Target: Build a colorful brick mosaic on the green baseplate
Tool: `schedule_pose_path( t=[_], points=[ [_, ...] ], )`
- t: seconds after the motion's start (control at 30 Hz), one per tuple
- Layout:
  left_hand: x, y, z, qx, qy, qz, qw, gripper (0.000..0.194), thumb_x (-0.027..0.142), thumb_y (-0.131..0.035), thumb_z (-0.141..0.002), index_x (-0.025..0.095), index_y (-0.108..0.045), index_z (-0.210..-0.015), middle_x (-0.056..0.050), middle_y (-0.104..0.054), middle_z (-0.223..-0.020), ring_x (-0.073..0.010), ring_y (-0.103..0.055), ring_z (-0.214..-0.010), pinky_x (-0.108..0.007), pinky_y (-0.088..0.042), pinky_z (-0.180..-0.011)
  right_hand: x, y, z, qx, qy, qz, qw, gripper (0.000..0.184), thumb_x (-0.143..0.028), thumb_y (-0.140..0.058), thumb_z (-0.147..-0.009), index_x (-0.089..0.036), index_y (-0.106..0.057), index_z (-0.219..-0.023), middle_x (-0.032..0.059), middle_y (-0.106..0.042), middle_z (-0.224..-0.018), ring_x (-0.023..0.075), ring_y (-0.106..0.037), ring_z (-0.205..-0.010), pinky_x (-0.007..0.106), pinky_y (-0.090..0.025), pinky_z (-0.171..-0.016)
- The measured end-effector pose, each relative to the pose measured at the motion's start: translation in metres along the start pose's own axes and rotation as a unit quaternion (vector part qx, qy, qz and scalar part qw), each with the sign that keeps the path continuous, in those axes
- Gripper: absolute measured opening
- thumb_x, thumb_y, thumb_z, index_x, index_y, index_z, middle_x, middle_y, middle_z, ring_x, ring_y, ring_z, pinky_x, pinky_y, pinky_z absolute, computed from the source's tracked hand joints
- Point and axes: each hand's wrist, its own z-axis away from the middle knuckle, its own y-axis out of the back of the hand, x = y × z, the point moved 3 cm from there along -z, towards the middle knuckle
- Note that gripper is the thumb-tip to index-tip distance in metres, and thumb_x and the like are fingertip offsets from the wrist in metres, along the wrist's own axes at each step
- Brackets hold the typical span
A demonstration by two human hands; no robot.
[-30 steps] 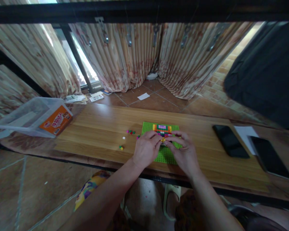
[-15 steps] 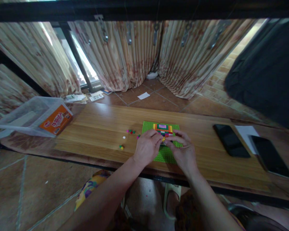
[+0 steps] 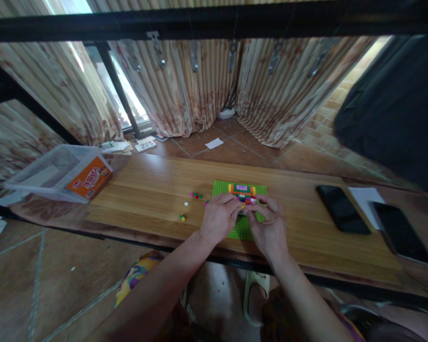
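A green studded baseplate (image 3: 243, 232) lies on the wooden board, carrying a block of colourful small bricks (image 3: 241, 188) in pink, orange, yellow, red and white. Over its left half is my left hand (image 3: 219, 216), fingertips pinched together at a small yellow brick (image 3: 242, 206). From the right, my right hand (image 3: 270, 223) meets it, thumb and forefinger closing at the same yellow piece. My fingers cover part of the brick block, so which fingertips bear on the yellow piece is hard to see. Loose bricks (image 3: 196, 195) lie left of the plate.
A white brick (image 3: 186, 204) and a green-yellow pair (image 3: 182, 217) sit farther left on the wooden board (image 3: 139, 190). A clear plastic bin (image 3: 53, 166) with an orange label stands at the left end. Two dark phones (image 3: 342, 209) and white paper (image 3: 365, 194) lie at right.
The view has shifted slightly. My right hand's fingers have drawn in a little closer around the yellow brick; my left hand stays nearly where it was.
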Motion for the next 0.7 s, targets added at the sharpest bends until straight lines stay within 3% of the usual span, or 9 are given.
schedule_pose_path(
  t=[0.23, 0.37, 0.47, 0.57, 0.7],
  points=[
    [-0.001, 0.003, 0.007, 0.003, 0.018, 0.045, 0.999, 0.014, 0.017, -0.061, -0.092, 0.021, -0.071, -0.101, -0.004, -0.069, -0.1, -0.0173, -0.066, -0.097, -0.031, -0.054, -0.09, 0.002, 0.003, 0.003, 0.022, -0.005, -0.017, 1.0, 0.016, -0.032, -0.066, -0.091, -0.025, -0.079, -0.089, 0.0108, -0.068, -0.113, 0.0261, -0.062, -0.101, 0.047, -0.05, -0.091],
    [-0.013, 0.025, 0.006, 0.024, 0.059, 0.053, 0.997, 0.025, 0.01, -0.059, -0.089, 0.019, -0.069, -0.109, -0.006, -0.07, -0.102, -0.0164, -0.066, -0.092, -0.029, -0.054, -0.087, 0.008, 0.014, -0.002, 0.063, -0.063, -0.07, 0.994, 0.015, -0.035, -0.068, -0.089, -0.025, -0.078, -0.092, 0.0092, -0.069, -0.114, 0.0249, -0.065, -0.106, 0.047, -0.05, -0.097],
    [-0.042, 0.05, 0.002, 0.05, 0.13, 0.023, 0.99, 0.028, 0.007, -0.053, -0.088, 0.017, -0.07, -0.108, -0.006, -0.071, -0.099, -0.0147, -0.066, -0.084, -0.027, -0.053, -0.08, 0.017, 0.021, -0.007, 0.104, -0.106, -0.105, 0.983, 0.014, -0.033, -0.068, -0.088, -0.022, -0.077, -0.088, 0.0082, -0.071, -0.107, 0.0232, -0.068, -0.1, 0.042, -0.054, -0.088],
    [-0.081, 0.075, 0.005, -0.007, 0.236, -0.038, 0.971, 0.026, 0.008, -0.053, -0.086, 0.015, -0.072, -0.102, -0.007, -0.074, -0.093, -0.0161, -0.067, -0.081, -0.026, -0.051, -0.075, 0.019, 0.023, -0.01, 0.126, -0.114, -0.107, 0.98, 0.014, -0.033, -0.069, -0.087, -0.021, -0.076, -0.09, 0.0074, -0.074, -0.1, 0.0224, -0.07, -0.093, 0.037, -0.056, -0.078],
    [-0.119, 0.097, 0.022, -0.143, 0.326, -0.054, 0.933, 0.02, 0.008, -0.054, -0.079, 0.015, -0.073, -0.079, -0.005, -0.074, -0.078, -0.0174, -0.067, -0.076, -0.026, -0.048, -0.071, -0.004, 0.021, -0.007, 0.105, -0.042, -0.087, 0.99, 0.01, -0.028, -0.069, -0.089, -0.022, -0.076, -0.091, 0.0043, -0.076, -0.09, 0.0196, -0.071, -0.084, 0.035, -0.056, -0.079]
  ],
)
